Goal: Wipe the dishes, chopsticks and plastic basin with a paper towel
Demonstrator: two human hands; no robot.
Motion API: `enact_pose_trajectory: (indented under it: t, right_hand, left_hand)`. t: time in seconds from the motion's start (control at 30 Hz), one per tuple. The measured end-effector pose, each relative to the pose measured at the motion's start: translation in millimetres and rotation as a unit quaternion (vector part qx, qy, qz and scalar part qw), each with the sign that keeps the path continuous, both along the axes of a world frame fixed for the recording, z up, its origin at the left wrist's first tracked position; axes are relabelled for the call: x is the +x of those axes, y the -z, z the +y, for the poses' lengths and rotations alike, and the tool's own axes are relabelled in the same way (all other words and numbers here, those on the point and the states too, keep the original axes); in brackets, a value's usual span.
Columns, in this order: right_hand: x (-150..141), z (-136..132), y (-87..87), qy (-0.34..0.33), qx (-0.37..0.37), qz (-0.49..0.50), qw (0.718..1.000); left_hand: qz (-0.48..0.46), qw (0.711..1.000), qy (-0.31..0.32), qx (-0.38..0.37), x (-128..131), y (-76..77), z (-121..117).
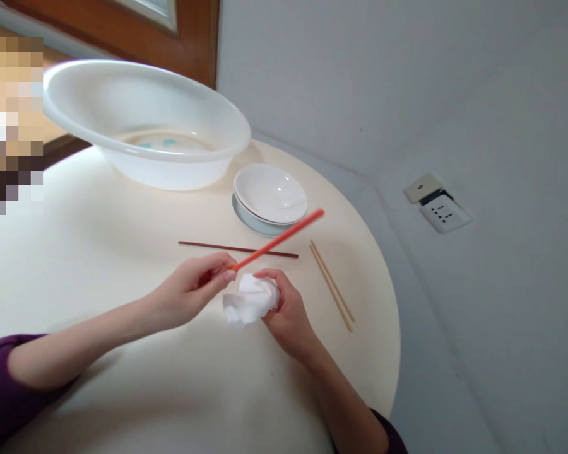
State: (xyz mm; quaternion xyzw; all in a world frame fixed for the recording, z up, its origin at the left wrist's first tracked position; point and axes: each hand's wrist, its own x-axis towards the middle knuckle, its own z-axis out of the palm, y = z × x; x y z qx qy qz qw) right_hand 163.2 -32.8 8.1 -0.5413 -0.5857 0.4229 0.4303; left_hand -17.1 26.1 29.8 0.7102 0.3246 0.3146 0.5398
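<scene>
Between the thumb and fingers of my left hand (196,284) is one end of a red chopstick (281,238), which slants up to the right over the table. My right hand (286,309) is closed around a crumpled white tissue (250,301), just below the chopstick's held end and apart from it. Behind them a dark brown chopstick (218,246) lies across the table, partly crossed by the red one in view. Two light wooden chopsticks (332,285) rest side by side to the right of my right hand.
A large white plastic basin (170,173) stands at the back left of the round cream table (123,239). Stacked white bowls (269,192) sit right of it. Beyond the table's right edge is a grey wall with a power socket (442,213).
</scene>
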Motion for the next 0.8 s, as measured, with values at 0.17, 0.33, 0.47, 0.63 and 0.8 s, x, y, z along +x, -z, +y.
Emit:
enact_pose_trajectory:
  t: [0.17, 0.33, 0.47, 0.63, 0.8]
  right_hand:
    - [-3.1, 1.3, -5.3, 0.034, -0.041, 0.155, 0.987]
    - [-3.3, 5.4, -4.3, 0.07, -0.045, 0.271, 0.959]
    - [-4.3, 5.2, 0.9, 0.049, -0.077, 0.272, 0.958]
    - [-12.7, 0.6, 3.5, 0.003, -0.104, 0.282, 0.954]
    - [-17.4, -0.1, 4.2, 0.013, -0.108, 0.323, 0.94]
  left_hand:
    - [0.095, 0.991, 0.09, -0.006, 4.5, 2.3, -6.8]
    - [0.098, 0.989, 0.106, -0.019, 4.6, 1.4, -10.0]
    - [0.095, 0.988, 0.12, -0.027, 5.4, 3.5, -8.9]
    - [0.091, 0.985, 0.14, -0.052, 6.3, 7.3, -9.9]
    - [0.074, 0.98, 0.158, -0.092, 7.9, 5.5, -15.0]
